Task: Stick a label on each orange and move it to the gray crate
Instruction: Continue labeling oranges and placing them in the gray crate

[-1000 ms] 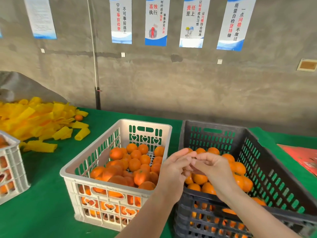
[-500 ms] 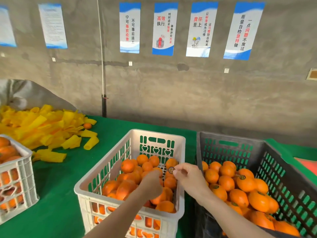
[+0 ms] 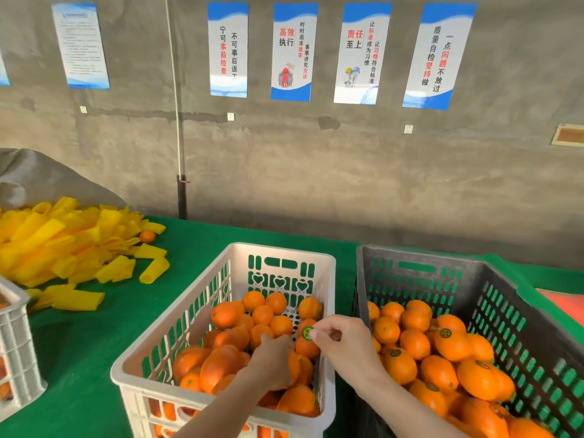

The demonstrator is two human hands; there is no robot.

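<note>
A white crate (image 3: 284, 252) in front of me holds several unlabelled oranges (image 3: 223, 315). To its right stands the gray crate (image 3: 420, 254) with several oranges (image 3: 448, 341) that carry round green labels. My left hand (image 3: 271, 363) reaches down into the white crate and curls round an orange (image 3: 295, 365) there. My right hand (image 3: 343, 341) hovers over the white crate's right rim and pinches a round green label (image 3: 307, 332) between thumb and fingertip, just above the oranges.
A green cloth (image 3: 94, 358) covers the table. Yellow foam sleeves (image 3: 63, 248) lie piled at the left, with a loose orange (image 3: 147, 236) beside them. Another white crate (image 3: 15, 349) sits at the left edge. A red sheet (image 3: 565, 305) lies far right.
Both hands moved from over the gray crate to the white crate. My left hand went down among the oranges; my right hand carries the label along.
</note>
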